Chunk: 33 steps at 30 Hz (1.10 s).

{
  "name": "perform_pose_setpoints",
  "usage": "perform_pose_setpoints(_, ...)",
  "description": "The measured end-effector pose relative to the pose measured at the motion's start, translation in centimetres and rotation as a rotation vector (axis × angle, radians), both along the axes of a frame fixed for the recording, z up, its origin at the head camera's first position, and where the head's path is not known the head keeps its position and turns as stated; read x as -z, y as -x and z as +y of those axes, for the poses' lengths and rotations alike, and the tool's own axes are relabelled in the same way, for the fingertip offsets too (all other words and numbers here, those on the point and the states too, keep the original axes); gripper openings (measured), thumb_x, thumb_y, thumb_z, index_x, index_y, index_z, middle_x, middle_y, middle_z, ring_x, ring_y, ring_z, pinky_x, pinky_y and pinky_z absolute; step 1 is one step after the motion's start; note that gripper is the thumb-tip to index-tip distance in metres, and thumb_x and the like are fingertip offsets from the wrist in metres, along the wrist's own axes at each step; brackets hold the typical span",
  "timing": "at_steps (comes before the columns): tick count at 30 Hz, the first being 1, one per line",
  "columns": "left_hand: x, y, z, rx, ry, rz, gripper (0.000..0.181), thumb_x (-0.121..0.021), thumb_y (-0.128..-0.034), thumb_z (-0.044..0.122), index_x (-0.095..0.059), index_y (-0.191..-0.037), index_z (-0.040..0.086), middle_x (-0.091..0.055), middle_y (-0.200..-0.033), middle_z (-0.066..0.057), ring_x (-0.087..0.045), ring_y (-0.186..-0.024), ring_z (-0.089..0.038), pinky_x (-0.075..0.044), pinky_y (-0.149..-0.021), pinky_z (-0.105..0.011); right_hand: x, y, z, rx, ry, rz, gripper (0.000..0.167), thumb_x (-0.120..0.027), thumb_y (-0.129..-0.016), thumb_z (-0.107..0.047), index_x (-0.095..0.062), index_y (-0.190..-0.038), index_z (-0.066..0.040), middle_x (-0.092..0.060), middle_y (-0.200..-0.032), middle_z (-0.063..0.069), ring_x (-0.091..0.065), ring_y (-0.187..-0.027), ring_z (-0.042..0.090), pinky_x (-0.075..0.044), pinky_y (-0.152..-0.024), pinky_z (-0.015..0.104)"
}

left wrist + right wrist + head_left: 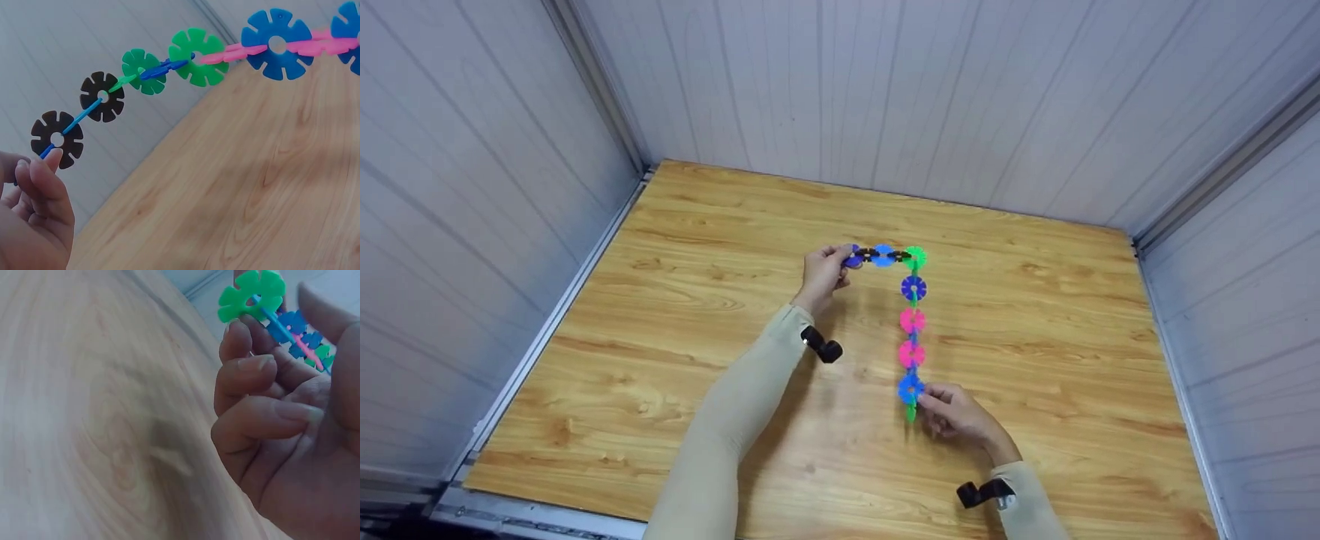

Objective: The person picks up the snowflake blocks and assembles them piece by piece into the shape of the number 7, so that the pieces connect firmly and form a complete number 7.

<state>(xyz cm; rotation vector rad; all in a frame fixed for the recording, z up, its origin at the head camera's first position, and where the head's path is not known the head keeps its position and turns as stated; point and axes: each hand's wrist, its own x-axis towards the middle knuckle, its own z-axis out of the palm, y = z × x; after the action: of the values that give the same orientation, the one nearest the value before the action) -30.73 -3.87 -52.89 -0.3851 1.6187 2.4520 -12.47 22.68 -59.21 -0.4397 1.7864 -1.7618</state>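
Note:
A chain of notched plastic snowflake discs, slotted into one another, forms an L shape above the table. My left hand (823, 277) pinches the purple-blue disc (852, 262) at its far left end. From there black and blue discs run right to a green corner disc (919, 262), where the chain turns toward me through purple, pink (913, 321) and blue pieces. With thumb and fingers my right hand (958, 415) holds the blue disc (907, 391) near the close end. A green disc (271, 291) sticks out past it. In the left wrist view, black discs (42, 129) sit nearest the left fingers.
Underneath lies a wood-grain table (675, 330), with hand and chain shadows on it. Pale panelled walls (840, 90) rise at the back and both sides. A small black camera (821, 345) is strapped to the left wrist, another (984, 493) to the right.

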Motion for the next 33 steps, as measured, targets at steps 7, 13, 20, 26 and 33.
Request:
perform_pose_setpoints(7,1.5,0.8,0.0,0.045,0.076,0.041,0.016,-0.065,-0.0978,0.016,-0.064,-0.105,0.002,-0.069,-0.074,-0.005,-0.042,-0.046,-0.005,-0.041,-0.045,-0.020,-0.5,0.2,-0.7,0.027,0.014,-0.120,0.029,-0.047,-0.107,-0.020,-0.054,-0.096,0.007,-0.054,-0.071,0.003,-0.041,-0.052,0.006,-0.028,-0.042,0.018)
perform_pose_setpoints(13,3.3,1.7,-0.4,0.060,0.120,0.051,0.016,-0.069,-0.0956,0.017,-0.064,-0.103,0.003,-0.071,-0.077,-0.009,-0.047,-0.046,-0.007,-0.044,-0.046,-0.022,-0.7,0.4,-1.2,0.040,-0.100,-0.135,0.024,-0.049,-0.106,-0.017,-0.055,-0.088,-0.002,-0.055,-0.073,0.002,-0.044,-0.054,0.008,-0.034,-0.045,0.019)
perform_pose_setpoints(20,4.5,1.8,-0.5,0.069,0.084,-0.006,0.020,-0.067,-0.0957,0.011,-0.068,-0.112,-0.002,-0.071,-0.088,-0.017,-0.065,-0.062,-0.017,-0.057,-0.060,-0.031,-0.4,0.6,-1.3,0.053,-0.137,-0.172,0.022,-0.049,-0.105,-0.010,-0.055,-0.087,0.002,-0.056,-0.069,0.004,-0.045,-0.046,0.006,-0.037,-0.042,0.018)
perform_pose_setpoints(26,5.5,1.6,-0.7,0.082,0.049,-0.098,0.025,-0.060,-0.0977,0.001,-0.062,-0.122,-0.006,-0.068,-0.099,-0.020,-0.066,-0.068,-0.020,-0.057,-0.062,-0.030,0.0,0.6,-1.8,0.066,-0.140,-0.233,0.022,-0.047,-0.105,-0.010,-0.056,-0.090,0.003,-0.056,-0.062,0.004,-0.045,-0.038,0.004,-0.035,-0.036,0.017)
perform_pose_setpoints(33,5.9,1.3,-0.5,0.099,0.084,-0.132,0.035,-0.055,-0.0979,-0.004,-0.053,-0.133,-0.006,-0.068,-0.105,-0.021,-0.070,-0.075,-0.022,-0.058,-0.077,-0.036,-0.3,0.7,-1.8,0.088,-0.172,-0.280,0.027,-0.046,-0.106,-0.013,-0.056,-0.085,0.001,-0.055,-0.061,0.005,-0.043,-0.036,0.004,-0.029,-0.035,0.017)
